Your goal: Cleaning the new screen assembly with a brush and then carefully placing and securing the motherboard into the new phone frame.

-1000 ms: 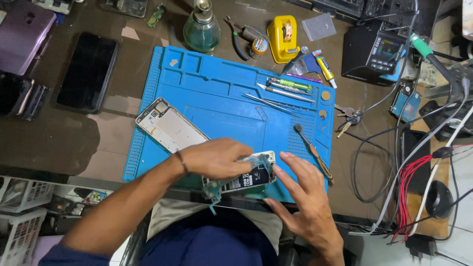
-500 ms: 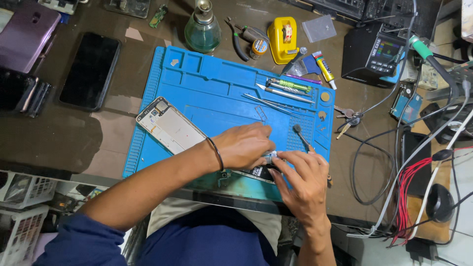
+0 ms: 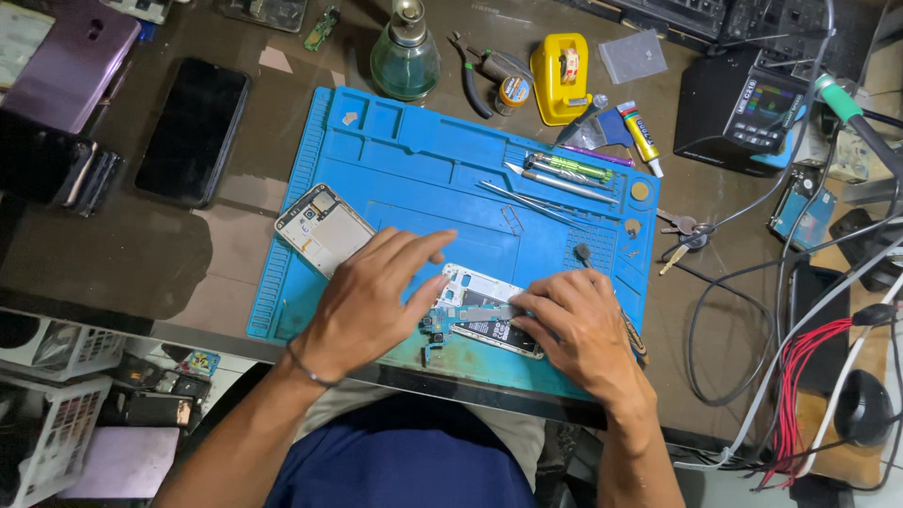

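Head view of a phone repair bench. An opened smartphone (image 3: 480, 310), its circuit board and battery exposed, is lying on a blue silicone repair mat (image 3: 414, 179) near the front edge of the tabletop (image 3: 169, 273). The left hand (image 3: 372, 296) is resting palm down on the phone's left end, fingers spread and open, holding nothing. The right hand (image 3: 578, 329) is curling over the phone's right end, its fingertips pressing on the battery area; whether it is pinching any small part cannot be told.

Containers: the mat's moulded trays along its far edge are holding a green-handled screwdriver (image 3: 569, 167), tweezers (image 3: 527, 198) and a few tiny parts. A green glass dispenser bottle (image 3: 404, 56) is standing just beyond the mat's far edge, with a yellow tape dispenser (image 3: 560, 66) and pliers (image 3: 475, 71) to its right. White plastic baskets (image 3: 47, 348) are sitting below the tabletop's front left corner.

A detached phone frame (image 3: 324, 229) is lying on the mat's left side. A black phone (image 3: 193, 132) is lying face up toward the tabletop's left edge. A soldering station (image 3: 743, 108) and tangled cables (image 3: 800, 376) are occupying the right side.
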